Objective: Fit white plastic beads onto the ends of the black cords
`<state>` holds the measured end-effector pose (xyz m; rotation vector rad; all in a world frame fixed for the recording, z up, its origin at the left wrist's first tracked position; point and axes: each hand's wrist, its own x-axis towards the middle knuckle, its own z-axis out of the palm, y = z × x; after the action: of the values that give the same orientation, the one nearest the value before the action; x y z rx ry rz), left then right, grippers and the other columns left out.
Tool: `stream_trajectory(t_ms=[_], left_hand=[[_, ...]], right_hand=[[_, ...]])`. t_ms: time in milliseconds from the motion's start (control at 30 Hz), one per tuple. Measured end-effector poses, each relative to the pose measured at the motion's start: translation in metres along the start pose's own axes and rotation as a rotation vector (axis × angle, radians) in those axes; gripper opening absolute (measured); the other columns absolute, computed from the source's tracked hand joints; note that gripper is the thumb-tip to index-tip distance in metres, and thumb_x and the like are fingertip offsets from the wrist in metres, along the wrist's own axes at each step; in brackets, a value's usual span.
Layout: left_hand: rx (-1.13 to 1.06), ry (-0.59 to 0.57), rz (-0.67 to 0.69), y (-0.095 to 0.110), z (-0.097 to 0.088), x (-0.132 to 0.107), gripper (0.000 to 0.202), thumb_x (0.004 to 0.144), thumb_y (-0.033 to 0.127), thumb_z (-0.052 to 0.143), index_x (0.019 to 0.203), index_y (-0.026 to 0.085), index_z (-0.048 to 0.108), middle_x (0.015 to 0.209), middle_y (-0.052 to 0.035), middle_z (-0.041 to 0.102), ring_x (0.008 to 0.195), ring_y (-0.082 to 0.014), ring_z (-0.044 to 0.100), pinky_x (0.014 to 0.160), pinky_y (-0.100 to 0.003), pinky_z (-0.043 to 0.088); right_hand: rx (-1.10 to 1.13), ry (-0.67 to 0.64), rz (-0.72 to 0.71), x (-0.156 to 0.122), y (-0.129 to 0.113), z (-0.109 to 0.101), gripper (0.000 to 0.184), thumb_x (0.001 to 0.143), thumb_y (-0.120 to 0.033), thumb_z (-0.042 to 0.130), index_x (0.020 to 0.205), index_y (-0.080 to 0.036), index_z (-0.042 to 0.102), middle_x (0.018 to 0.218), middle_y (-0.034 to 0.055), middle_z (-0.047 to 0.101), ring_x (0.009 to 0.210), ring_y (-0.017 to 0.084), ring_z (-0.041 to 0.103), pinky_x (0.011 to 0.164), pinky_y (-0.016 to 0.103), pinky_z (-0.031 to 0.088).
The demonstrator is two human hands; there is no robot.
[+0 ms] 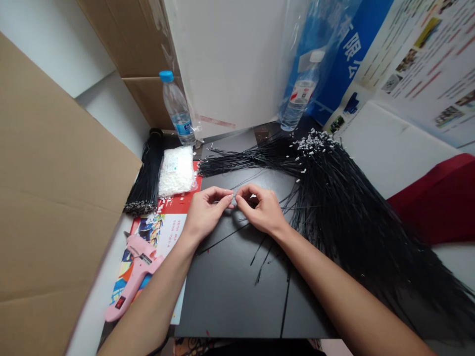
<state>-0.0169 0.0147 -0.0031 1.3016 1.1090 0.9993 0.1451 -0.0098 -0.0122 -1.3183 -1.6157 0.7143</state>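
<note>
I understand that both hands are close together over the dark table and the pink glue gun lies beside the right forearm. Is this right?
Not entirely. The head view shows the pink glue gun beside the left forearm, not the right forearm; the rest is correct.

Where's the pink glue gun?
In the head view, the pink glue gun is on the left, lying on the colourful printed sheet, beside the person's left forearm.

Left forearm (pixel 163 282) and right forearm (pixel 334 279) are bare, slim and smooth, narrowing to the wrists (pixel 190 240); left grip (pixel 206 212) and right grip (pixel 263 210) bare too, fingers (pixel 217 192) slender; black cloth (pixel 260 346) below, patterned cloth (pixel 193 347) beside it, whether worn, too cropped to tell
</note>
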Motion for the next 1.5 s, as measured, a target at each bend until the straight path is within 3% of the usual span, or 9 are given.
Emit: stream_trajectory(t_ms=[500,700,967,1133,1500], left_hand=[[-0.205,0.057,-0.085,-0.007,0.015,-0.001,0.033,0.063,0.037,0.087,0.081,0.014,0.071,0.081,-0.0046,0.076,0.077,-0.0172,0.071,0.083,-0.036,0.059],[-0.167,0.091,-0.077,-0.009,0.014,-0.001,0.028,0.065,0.033,0.084,0.081,0.014,0.071,0.080,-0.0049,0.076,0.075,-0.0172,0.071,0.081,-0.035,0.059],[-0.165,0.069,-0.078,-0.008,0.011,0.001,0.027,0.065,0.033,0.085,0.080,0.014,0.072,0.078,-0.0038,0.075,0.073,-0.0156,0.069,0.076,-0.031,0.058],[-0.160,0.026,-0.067,-0.008,0.008,0.002,0.030,0.067,0.037,0.084,0.084,0.014,0.073,0.081,-0.0036,0.074,0.066,-0.0113,0.063,0.065,-0.026,0.054],[-0.091,0.025,-0.073,-0.003,0.009,0.000,0.029,0.067,0.038,0.081,0.083,0.015,0.074,0.077,-0.0035,0.072,0.060,-0.0114,0.058,0.055,-0.025,0.049]], right_hand=[[-0.067,0.056,-0.005,0.000,0.001,0.004,0.011,0.084,-0.022,0.056,0.079,-0.017,0.065,0.074,0.0013,0.070,0.064,0.011,0.062,0.053,0.018,0.043],[-0.085,0.031,-0.055,0.000,0.004,0.004,0.013,0.088,-0.022,0.055,0.083,-0.018,0.067,0.078,0.0014,0.073,0.068,0.012,0.065,0.063,0.021,0.047],[-0.089,0.020,-0.035,0.001,0.003,0.005,0.013,0.087,-0.021,0.058,0.083,-0.018,0.069,0.078,0.0018,0.074,0.070,0.013,0.067,0.063,0.022,0.047],[-0.083,0.052,-0.028,0.001,0.000,0.005,0.010,0.084,-0.021,0.058,0.080,-0.018,0.066,0.074,0.0017,0.071,0.067,0.013,0.064,0.063,0.023,0.047],[-0.093,0.072,-0.024,0.000,0.001,0.005,0.010,0.083,-0.021,0.057,0.077,-0.018,0.064,0.069,0.0008,0.068,0.062,0.011,0.061,0.057,0.021,0.045]])
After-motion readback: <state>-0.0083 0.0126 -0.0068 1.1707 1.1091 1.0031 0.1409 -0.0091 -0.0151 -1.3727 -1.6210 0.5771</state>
